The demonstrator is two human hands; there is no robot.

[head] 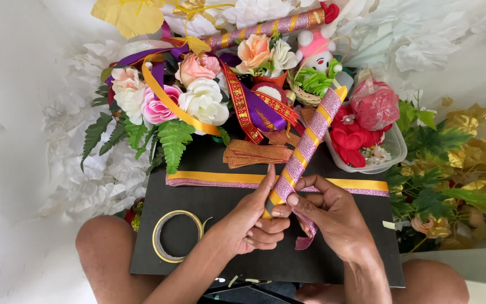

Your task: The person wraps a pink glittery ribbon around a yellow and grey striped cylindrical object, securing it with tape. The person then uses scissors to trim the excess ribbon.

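At the left of the black board (198, 236), near the person's knee, a roll of tape (178, 236) lay flat, ringed in pale yellow. Right of it the left hand (252, 218) was curled around the near end of a wrapped stick (306, 145), thumb laid along its side and fingers folded under it. The stick rose from the hands toward the far right, tilted, and was wound in alternating spiral bands of pink glitter and orange ribbon. The right hand (330, 211) pinched a loose tail of pink glitter ribbon (306, 236) against the stick's near end, the tail hanging below the fingers. Behind the hands a strip of orange and pink ribbon (220, 178) ran flat across the board, partly covered by them. At the far right a clear plastic tub (394, 147) held red flowers. The stick's near tip was hidden inside both hands, and how the ribbon was fastened there could not be made out
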